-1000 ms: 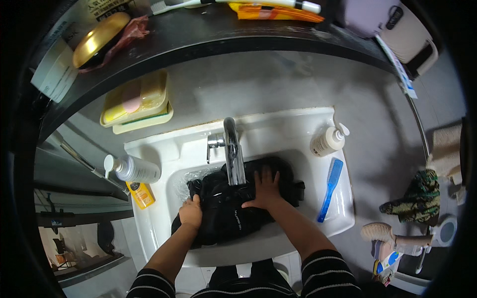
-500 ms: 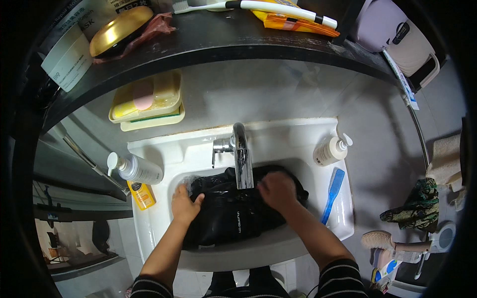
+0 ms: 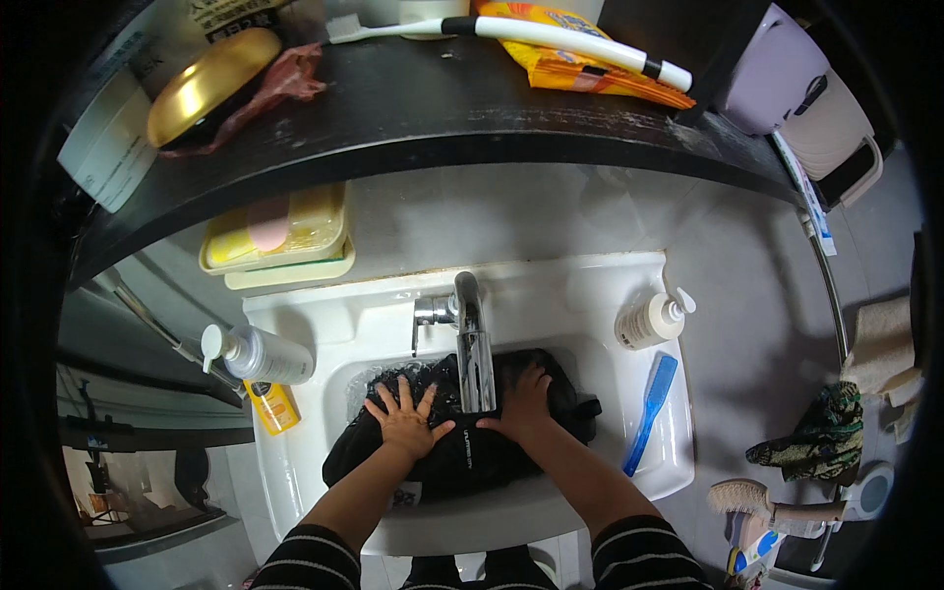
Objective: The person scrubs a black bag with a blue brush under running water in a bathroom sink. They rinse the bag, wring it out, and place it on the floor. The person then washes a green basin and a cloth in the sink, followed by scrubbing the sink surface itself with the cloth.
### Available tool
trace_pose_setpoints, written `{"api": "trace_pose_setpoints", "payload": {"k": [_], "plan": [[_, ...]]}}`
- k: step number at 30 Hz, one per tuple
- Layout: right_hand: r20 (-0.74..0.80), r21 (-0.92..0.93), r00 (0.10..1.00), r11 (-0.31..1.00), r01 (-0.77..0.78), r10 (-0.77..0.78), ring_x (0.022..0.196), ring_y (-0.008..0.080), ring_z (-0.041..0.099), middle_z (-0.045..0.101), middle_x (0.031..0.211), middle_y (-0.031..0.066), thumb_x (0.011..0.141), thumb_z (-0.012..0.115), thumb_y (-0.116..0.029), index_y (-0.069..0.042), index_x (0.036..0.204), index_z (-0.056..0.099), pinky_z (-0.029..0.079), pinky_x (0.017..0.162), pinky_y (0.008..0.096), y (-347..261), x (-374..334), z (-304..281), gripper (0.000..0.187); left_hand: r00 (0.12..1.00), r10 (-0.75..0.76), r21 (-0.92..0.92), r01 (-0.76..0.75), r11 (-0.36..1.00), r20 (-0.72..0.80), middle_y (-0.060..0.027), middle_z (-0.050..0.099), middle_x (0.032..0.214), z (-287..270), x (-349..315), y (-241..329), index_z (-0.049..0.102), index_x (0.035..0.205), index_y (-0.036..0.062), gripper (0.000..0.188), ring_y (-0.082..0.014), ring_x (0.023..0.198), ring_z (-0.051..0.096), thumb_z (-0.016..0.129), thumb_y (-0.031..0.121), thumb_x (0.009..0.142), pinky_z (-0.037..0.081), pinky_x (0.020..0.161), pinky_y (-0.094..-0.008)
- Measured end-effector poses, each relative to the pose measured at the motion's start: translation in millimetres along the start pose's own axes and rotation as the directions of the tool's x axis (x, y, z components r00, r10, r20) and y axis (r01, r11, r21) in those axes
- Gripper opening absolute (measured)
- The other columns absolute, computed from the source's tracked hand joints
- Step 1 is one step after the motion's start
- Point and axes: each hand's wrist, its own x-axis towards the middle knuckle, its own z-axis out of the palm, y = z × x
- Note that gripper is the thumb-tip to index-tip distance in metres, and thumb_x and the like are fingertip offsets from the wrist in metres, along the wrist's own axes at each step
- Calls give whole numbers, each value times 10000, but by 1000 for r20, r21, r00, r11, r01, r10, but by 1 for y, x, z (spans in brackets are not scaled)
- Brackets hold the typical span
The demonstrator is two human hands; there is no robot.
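A wet black fabric item (image 3: 472,470) with small white lettering and a strap-like loop at its right end fills the white sink basin (image 3: 280,467). It looks like a bag, but its kind is not certain. My left hand (image 3: 405,425) lies on its left part, palm down with fingers spread. On the right part rests my right hand (image 3: 528,405), fingers stretched out and thumb pointing inward, partly in shadow. Between the hands, the chrome faucet (image 3: 476,369) reaches over the fabric. Bubbly water (image 3: 366,382) shows at the basin's far left.
Left of the basin stand a pump bottle (image 3: 270,356) and a yellow bottle (image 3: 271,407). A second pump bottle (image 3: 647,323) and a blue brush (image 3: 651,413) occupy the right rim. A dark shelf (image 3: 423,113) with a toothbrush (image 3: 565,35) juts out above; a soap box (image 3: 285,241) sits below it.
My left hand has moved right and flattened onto the fabric. My right hand, blurred before, now lies spread on it, slightly nearer. The fabric has shifted left, and the whole view has tilted a little.
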Motion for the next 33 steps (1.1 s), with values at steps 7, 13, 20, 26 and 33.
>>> {"api": "trace_pose_setpoints", "payload": {"k": [7,13,20,26,33], "plan": [[-41,68,998,996,-53,56,1378,424,206,184,1504,270,725,515,-776,-36,1480,203,149,1061,627,5,-22,-20,1102,949,203,-493,-301,816,-243,-193,251,1506,-10,-12,-68,317,1455,151,1053,-380,1376,259,640,735,641,235,1103,-533],[-282,243,752,714,657,-596,1434,406,-6,43,1540,254,431,888,-419,-247,1505,139,81,1086,640,-70,-69,-89,1321,999,-1,-292,-12,956,-42,-195,450,1358,0,-116,-107,353,1383,-16,1216,-356,1249,435,802,658,476,392,1012,-440],[-79,69,699,695,716,-711,1277,365,384,405,1375,134,479,881,-231,-121,1289,460,140,1077,634,-141,-57,-78,919,907,286,-425,-401,811,-311,-152,590,1130,21,-138,-110,492,1270,17,663,-335,1001,579,792,165,697,470,887,-428],[-508,191,701,728,658,-500,761,258,665,547,1007,84,819,525,-61,-82,881,619,516,676,392,-127,-126,-41,115,971,-237,-949,41,313,-36,-134,623,1076,47,-136,-146,488,1277,-2,722,-247,980,604,698,490,792,490,821,-342],[-880,208,464,792,575,-105,665,227,641,562,1064,91,739,597,-77,-87,811,565,529,596,349,-86,-224,-35,79,903,187,-909,407,-90,386,-113,667,1019,8,-144,-121,607,1152,77,515,-230,880,647,634,480,834,514,719,-422]]}}
